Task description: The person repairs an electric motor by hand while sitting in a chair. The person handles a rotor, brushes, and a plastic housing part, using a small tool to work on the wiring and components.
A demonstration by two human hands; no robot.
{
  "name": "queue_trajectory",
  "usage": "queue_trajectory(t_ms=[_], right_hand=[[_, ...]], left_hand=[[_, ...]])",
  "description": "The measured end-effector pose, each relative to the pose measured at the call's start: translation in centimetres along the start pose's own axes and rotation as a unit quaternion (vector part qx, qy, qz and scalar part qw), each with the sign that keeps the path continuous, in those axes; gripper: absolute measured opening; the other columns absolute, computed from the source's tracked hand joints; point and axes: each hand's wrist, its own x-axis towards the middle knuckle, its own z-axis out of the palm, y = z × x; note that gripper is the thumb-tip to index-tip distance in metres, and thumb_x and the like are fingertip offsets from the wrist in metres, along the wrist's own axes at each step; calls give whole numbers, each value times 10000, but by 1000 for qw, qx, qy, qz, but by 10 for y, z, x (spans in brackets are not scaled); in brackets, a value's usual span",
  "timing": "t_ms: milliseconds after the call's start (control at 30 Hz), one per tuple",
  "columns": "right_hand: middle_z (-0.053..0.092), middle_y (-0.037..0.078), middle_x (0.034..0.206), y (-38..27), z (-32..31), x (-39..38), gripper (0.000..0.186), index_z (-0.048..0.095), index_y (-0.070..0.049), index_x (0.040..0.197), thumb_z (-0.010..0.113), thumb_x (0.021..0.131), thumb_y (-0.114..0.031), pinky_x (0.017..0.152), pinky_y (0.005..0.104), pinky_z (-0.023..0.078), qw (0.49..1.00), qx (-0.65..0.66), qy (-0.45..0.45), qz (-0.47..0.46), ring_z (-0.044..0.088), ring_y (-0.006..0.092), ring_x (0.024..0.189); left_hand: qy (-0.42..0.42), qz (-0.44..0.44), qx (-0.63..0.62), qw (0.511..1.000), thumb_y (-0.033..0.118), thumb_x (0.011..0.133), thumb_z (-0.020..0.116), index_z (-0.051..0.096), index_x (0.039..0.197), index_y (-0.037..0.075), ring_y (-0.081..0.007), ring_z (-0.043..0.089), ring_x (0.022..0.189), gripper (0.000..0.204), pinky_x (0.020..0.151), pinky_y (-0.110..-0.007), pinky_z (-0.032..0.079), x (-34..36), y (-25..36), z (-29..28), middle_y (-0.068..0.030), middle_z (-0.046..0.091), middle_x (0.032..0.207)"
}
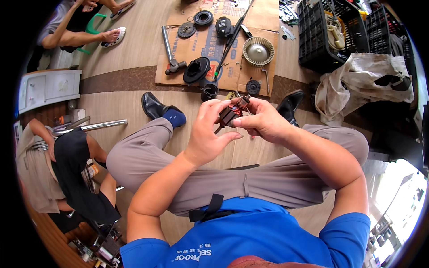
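A motor armature (229, 115), with dark laminations, red and copper windings and a thin shaft, is held between my two hands above my lap. My right hand (269, 119) pinches it, thumb on the near side of the core and fingers behind the copper end. Curved around its left side, my left hand (203, 134) touches it with the fingers, while the thumb lies below near the shaft end. Just beyond the hands, a black cup-shaped housing (209, 92) stands at the cardboard's near edge. Some of the fingers are hidden behind the armature.
Flattened cardboard (187, 49) carries a hammer (169, 53), a finned blower wheel (258, 51), a black round housing (196, 70), a small black disc (253, 87) and a wrench (267, 81). Black crates (313, 40) and a stained cloth (344, 89) lie right. Two people sit left.
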Motion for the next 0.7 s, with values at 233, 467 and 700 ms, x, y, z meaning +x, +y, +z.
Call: queue_trajectory(t_ms=[233, 467, 700], right_hand=[[566, -11, 815, -1, -10, 4, 474, 528, -81, 1280, 713, 848, -146, 460, 206, 332, 994, 55, -96, -6, 417, 50, 533], [464, -28, 662, 5, -10, 10, 303, 550, -82, 1135, 675, 895, -217, 449, 205, 289, 992, 84, -97, 7, 382, 56, 517], [430, -46, 618, 8, -7, 11, 247, 548, -88, 1131, 606, 953, -248, 438, 208, 276, 992, 101, -70, 27, 366, 50, 494]], left_hand=[[-34, -202, -346, 916, 37, 930, 562, 460, 1325, -29, -185, 615, 1038, 413, 851, -342, 553, 2, -9, -19, -118, 589, 1209], [-27, -237, -414, 879, 90, 974, 504, 467, 1323, -36, -228, 665, 955, 372, 743, -333, 564, 2, -4, -20, -137, 626, 1162], [-26, -257, -413, 874, 103, 973, 519, 490, 1294, -34, -226, 677, 919, 350, 731, -327, 569, 3, -9, -19, -126, 649, 1112]])
